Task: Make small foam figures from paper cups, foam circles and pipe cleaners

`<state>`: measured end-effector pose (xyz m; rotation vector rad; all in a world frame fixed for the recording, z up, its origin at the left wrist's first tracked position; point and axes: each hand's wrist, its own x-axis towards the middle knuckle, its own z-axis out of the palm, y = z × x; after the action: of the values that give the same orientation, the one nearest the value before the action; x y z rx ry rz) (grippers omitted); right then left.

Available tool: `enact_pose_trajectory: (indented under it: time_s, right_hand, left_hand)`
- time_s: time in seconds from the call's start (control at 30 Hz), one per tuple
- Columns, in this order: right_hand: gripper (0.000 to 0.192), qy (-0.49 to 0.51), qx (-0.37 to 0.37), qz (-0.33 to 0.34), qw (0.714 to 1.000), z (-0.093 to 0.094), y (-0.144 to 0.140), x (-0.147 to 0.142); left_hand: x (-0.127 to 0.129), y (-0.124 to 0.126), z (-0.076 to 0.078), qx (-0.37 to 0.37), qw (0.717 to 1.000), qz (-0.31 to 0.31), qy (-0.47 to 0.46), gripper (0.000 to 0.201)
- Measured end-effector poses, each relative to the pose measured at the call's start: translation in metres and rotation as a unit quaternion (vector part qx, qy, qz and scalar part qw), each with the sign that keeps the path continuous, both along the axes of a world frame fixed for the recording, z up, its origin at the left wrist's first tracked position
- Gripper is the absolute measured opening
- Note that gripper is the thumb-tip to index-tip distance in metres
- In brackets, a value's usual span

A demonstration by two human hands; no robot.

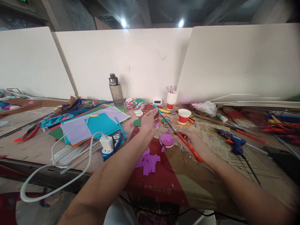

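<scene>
My right hand (191, 140) grips red-handled scissors (185, 141) whose blades point up and left toward a small teal strip (156, 107). My left hand (148, 122) pinches that teal strip at its fingertips, just above the scissor tips. Below the two hands lies a round purple-topped paper disc (167, 139), and purple paper scraps (148, 162) sit on a dark red sheet (154, 178) nearer to me.
Stacked coloured paper sheets (93, 125) lie at left with a white charger and cable (106, 142). A water bottle (116, 90), paper cups (183, 116), tape rolls (138, 102) stand behind. A blue glue gun (235, 143) lies right, by coloured sticks (281, 123).
</scene>
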<state>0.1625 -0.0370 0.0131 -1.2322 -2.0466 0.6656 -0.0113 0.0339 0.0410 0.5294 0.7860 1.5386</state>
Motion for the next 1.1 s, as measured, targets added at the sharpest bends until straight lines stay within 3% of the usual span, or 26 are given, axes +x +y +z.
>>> enact_pose_trajectory:
  time_s: [0.77, 1.1]
  right_hand:
    - [0.026, -0.015, 0.028, -0.018, 0.999, 0.0044, -0.003, -0.0032]
    - [0.024, -0.063, 0.118, -0.029, 0.991, 0.001, 0.0041, 0.0045]
  left_hand:
    - [0.0005, 0.001, -0.0001, 0.006, 1.0, -0.004, -0.013, 0.013]
    - [-0.0045, 0.0074, -0.0014, 0.006, 1.0, -0.001, -0.017, 0.011]
